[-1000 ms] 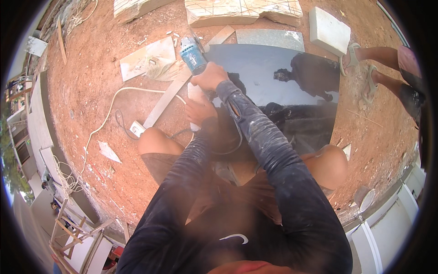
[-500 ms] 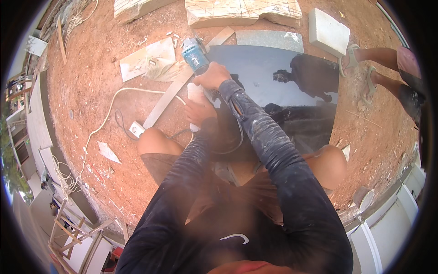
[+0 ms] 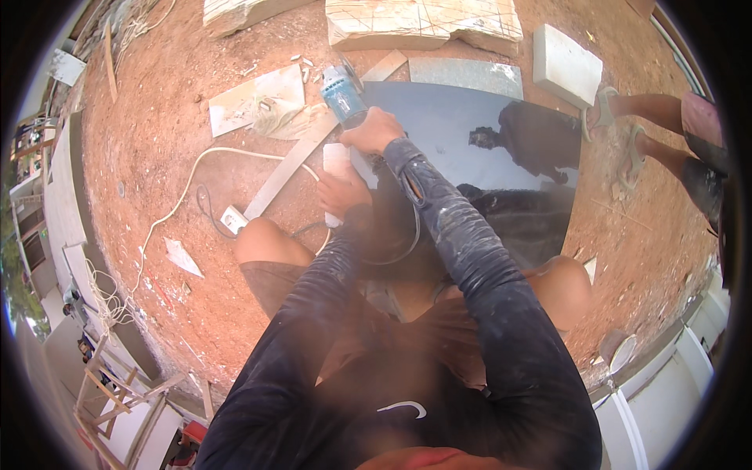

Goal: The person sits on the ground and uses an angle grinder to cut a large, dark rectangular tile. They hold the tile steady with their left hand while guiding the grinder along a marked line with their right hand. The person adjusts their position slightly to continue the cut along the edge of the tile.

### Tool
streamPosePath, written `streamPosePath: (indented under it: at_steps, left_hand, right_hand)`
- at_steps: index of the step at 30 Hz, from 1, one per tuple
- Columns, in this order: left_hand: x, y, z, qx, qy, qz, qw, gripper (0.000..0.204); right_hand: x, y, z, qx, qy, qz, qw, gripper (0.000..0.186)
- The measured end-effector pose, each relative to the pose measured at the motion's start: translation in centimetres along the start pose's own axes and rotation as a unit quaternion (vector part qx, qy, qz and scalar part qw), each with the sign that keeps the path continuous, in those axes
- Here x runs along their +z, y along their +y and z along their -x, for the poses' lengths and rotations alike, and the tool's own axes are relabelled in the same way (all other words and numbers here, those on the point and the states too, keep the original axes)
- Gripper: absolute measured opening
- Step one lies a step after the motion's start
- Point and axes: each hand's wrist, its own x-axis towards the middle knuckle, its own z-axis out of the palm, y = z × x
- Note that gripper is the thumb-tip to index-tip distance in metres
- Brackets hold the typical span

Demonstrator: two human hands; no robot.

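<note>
My right hand (image 3: 374, 131) is wrapped round the body of a blue angle grinder (image 3: 343, 92). The tool's head points away from me, beside the far left corner of a glossy black slab (image 3: 446, 129). Its disc is hard to make out. Closer to me, my left hand (image 3: 342, 192) grips a whitish oblong piece (image 3: 337, 157) along the slab's left side. Part of this piece is hidden under my fingers. A dark cord (image 3: 416, 235) loops over the slab below my right wrist.
White socket block (image 3: 233, 219) and pale cable (image 3: 196, 166) lie left on reddish dirt. Flat strips and a pale tile (image 3: 235, 106) are near the grinder. Stone blocks (image 3: 423, 23) and a white block (image 3: 567, 64) lie beyond. Another person's sandalled foot (image 3: 601, 115) stands right of the slab.
The view has shifted slightly, so the ground and blocks sit a little lower and to the right. Both hands keep their grips, and the grinder stays near the slab's far left corner.
</note>
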Motion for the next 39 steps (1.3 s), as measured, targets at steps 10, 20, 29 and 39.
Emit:
streamPosePath:
  at_steps: [10,20,29,39]
  left_hand:
    - [0.2,-0.3,0.1,0.007,0.000,-0.001,1.000,0.071]
    - [0.3,-0.4,0.1,0.005,-0.002,0.005,1.000,0.073]
    - [0.2,-0.4,0.0,0.002,-0.009,-0.004,1.000,0.073]
    - [0.1,-0.4,-0.2,-0.002,-0.023,0.004,1.000,0.074]
  right_hand:
    - [-0.9,-0.3,-0.2,-0.005,-0.012,0.030,0.999,0.068]
    - [-1.1,-0.3,0.4,-0.001,-0.013,0.033,0.999,0.073]
    - [-1.3,0.0,0.0,-0.006,-0.024,0.040,0.999,0.066]
    - [-1.5,0.0,-0.1,-0.019,-0.009,0.037,0.999,0.062]
